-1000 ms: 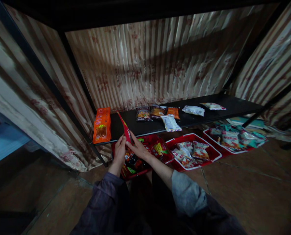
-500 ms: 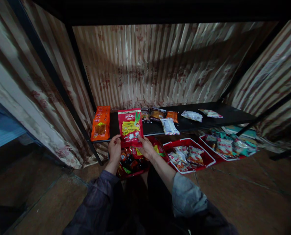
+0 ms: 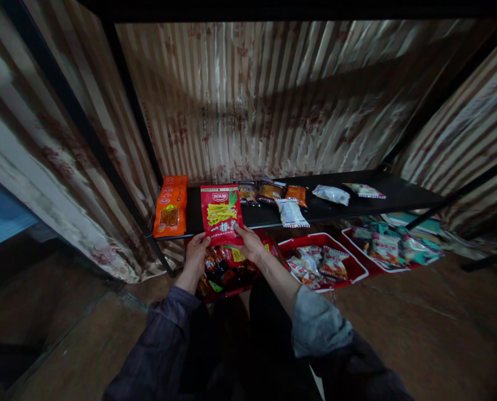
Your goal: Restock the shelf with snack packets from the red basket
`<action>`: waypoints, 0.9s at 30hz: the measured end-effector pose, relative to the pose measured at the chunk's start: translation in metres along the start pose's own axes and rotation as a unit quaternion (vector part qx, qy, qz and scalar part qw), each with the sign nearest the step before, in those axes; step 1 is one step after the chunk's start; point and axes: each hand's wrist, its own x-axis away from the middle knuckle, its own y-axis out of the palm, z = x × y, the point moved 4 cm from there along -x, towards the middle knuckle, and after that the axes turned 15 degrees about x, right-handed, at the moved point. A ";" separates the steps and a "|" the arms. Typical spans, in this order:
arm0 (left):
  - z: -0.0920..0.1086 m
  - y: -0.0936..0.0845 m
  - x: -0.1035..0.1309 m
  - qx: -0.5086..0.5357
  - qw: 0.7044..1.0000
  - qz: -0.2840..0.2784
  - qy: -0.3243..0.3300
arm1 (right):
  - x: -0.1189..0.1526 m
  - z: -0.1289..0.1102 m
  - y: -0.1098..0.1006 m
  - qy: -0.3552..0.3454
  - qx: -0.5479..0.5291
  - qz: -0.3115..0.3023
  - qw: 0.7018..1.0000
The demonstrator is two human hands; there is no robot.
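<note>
A red snack packet (image 3: 220, 214) with yellow strips pictured on it is held up between both hands. My left hand (image 3: 196, 257) pinches its lower left corner, and my right hand (image 3: 251, 245) grips the lower right edge. Behind the packet runs a low black shelf (image 3: 327, 214). An orange packet (image 3: 171, 206) stands at the shelf's left end. Just beneath my hands is a red basket (image 3: 235, 291) filled with dark and red packets, partly hidden by my hands.
Small packets lie along the shelf, among them a white-and-blue one (image 3: 292, 213) at the front edge. Two more red baskets (image 3: 359, 273) (image 3: 371, 267) of packets sit on the floor to the right. Black posts (image 3: 135, 100) and striped curtains (image 3: 231, 111) surround the shelf.
The view has tilted and shifted slightly. Both hands still hold the red packet, which now leans back a little more towards the shelf.
</note>
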 end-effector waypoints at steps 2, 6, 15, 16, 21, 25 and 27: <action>-0.005 -0.001 -0.007 0.002 1.000 0.019 0.006 | -0.003 -0.001 0.000 -0.006 0.018 -0.038 0.999; -0.014 -0.005 -0.020 -0.005 0.999 0.032 0.026 | -0.006 -0.001 0.002 -0.013 0.029 -0.106 0.994; -0.027 -0.018 -0.042 -0.040 0.996 0.047 0.063 | -0.027 0.013 0.007 0.001 0.013 -0.079 0.997; -0.028 -0.019 -0.043 -0.046 0.995 0.047 0.069 | -0.029 0.014 0.008 0.002 0.015 -0.076 0.997; -0.033 -0.022 -0.053 -0.062 0.994 0.041 0.086 | -0.040 0.019 0.009 0.006 0.020 -0.064 0.998; -0.033 -0.020 -0.068 -0.068 0.991 0.047 0.103 | -0.058 0.024 0.006 -0.017 0.014 -0.063 0.998; -0.030 -0.016 -0.080 -0.070 0.990 0.044 0.113 | -0.070 0.024 0.007 -0.040 0.013 -0.066 0.997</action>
